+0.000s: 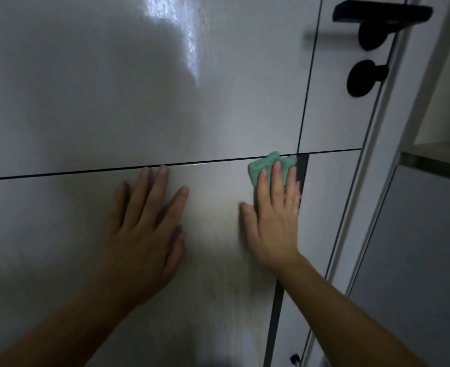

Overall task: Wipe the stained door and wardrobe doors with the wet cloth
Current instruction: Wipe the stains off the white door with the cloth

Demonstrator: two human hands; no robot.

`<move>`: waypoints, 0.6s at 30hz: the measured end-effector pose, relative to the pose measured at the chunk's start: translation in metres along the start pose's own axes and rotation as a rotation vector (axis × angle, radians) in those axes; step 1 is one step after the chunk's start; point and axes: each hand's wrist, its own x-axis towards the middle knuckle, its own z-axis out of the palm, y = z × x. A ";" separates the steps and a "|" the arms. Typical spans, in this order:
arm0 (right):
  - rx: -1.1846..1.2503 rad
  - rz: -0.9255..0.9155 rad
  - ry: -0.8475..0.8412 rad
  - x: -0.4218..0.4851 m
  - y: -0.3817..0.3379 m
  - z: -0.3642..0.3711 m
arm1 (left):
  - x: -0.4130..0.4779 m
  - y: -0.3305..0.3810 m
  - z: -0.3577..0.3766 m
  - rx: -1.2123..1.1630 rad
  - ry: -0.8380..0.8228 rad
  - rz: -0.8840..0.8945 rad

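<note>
Door (139, 102): pale, glossy, with a light glare high above the left hand.

Left hand (144, 229): flat on the door, fingers straight and spread, palm down on the surface. It holds nothing. The fingertips reach just up to the thin dark groove (73, 172) that runs across the door.

Right hand (274, 221): beside the left, apart from it, with bare door between them. Fingers straight and close together, pressing the cloth (259, 166) flat against the door. The thumb lies out to the side on the door, off the cloth.

Cloth: green, folded small, under the right fingertips. Its top edge pokes out past them and sits on the groove. Its right edge meets the dark upright strip (275, 313) that passes under the right hand and wrist.

Streaks and smears on the door below and between the two hands; blurred, so the detail is unclear.

Up and right of the right hand: a black lever handle (382, 14), with a black knob (361, 78) under it. The white frame (372, 181) runs just right of the right hand.
</note>
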 end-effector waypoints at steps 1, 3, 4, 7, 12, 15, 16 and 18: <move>0.013 0.077 0.032 0.010 0.017 -0.007 | 0.003 0.005 0.002 -0.007 0.000 0.004; 0.082 0.243 0.107 0.026 0.036 -0.015 | 0.010 0.017 0.007 -0.024 -0.001 0.018; 0.105 0.277 0.126 0.026 0.036 -0.014 | 0.014 0.024 0.009 -0.027 -0.005 0.028; 0.109 0.205 0.067 -0.005 0.024 -0.001 | 0.024 0.040 0.014 -0.013 -0.011 0.041; 0.094 0.247 0.118 0.023 0.072 -0.016 | 0.033 0.050 0.025 0.035 0.017 0.011; 0.106 0.311 0.165 0.038 0.090 -0.020 | 0.033 0.054 0.031 0.048 0.036 -0.003; 0.116 0.309 0.152 0.025 0.089 -0.016 | 0.033 0.054 0.032 0.052 0.036 -0.004; 0.122 0.303 0.108 -0.009 0.087 -0.005 | 0.033 0.052 0.033 0.054 0.039 -0.003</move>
